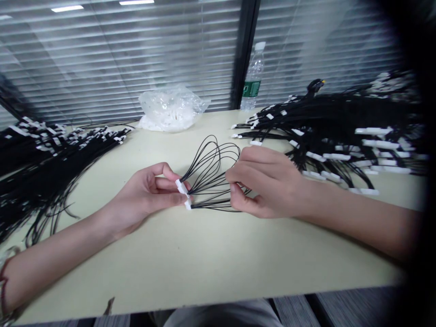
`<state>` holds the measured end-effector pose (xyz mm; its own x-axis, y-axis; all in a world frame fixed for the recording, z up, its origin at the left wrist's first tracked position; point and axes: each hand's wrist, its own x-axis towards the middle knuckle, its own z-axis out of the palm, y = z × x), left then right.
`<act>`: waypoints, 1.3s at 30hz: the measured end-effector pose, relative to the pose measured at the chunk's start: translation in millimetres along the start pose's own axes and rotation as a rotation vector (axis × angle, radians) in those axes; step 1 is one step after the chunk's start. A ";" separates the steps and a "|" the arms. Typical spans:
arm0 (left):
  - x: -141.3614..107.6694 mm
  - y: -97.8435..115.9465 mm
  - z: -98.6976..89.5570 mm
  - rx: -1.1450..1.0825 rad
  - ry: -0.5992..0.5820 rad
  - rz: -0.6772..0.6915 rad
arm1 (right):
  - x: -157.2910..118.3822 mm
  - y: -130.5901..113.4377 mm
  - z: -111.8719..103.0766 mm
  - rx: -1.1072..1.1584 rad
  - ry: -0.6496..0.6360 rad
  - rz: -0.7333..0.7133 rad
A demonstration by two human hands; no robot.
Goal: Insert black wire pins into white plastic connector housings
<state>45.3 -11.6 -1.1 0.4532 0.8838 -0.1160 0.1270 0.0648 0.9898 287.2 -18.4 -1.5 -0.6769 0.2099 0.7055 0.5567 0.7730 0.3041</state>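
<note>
Between my two hands is a wire harness with thin black wires looping out of white plastic connectors. Thumb and fingers of my left hand pinch the connectors. My right hand is closed at the other side of the loops, its thumb pressed against the curled fingers by the wires. Some wires pass behind or into the right fingers, and what exactly lies in that pinch is partly hidden. Both hands are just above the pale tabletop.
A heap of black cables with white connectors lies at the left. Another big pile of harnesses covers the right back. A clear plastic bag and a water bottle with a green label stand by the window blinds.
</note>
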 end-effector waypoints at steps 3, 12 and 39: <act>0.5 0.2 0.2 0.002 0.000 0.004 | 1.7 -0.4 -0.6 -0.063 -0.016 0.001; -3.8 -0.4 1.0 0.011 -0.031 0.032 | 6.8 -20.0 -2.3 -0.141 -0.083 -0.097; -5.6 -0.1 4.6 -0.004 -0.079 0.031 | 5.5 -27.1 8.7 0.042 -0.030 -0.015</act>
<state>46.8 -18.8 -0.9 0.5248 0.8463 -0.0914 0.1087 0.0399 0.9933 264.2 -33.1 -11.4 -0.6995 0.2154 0.6814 0.5261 0.8005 0.2870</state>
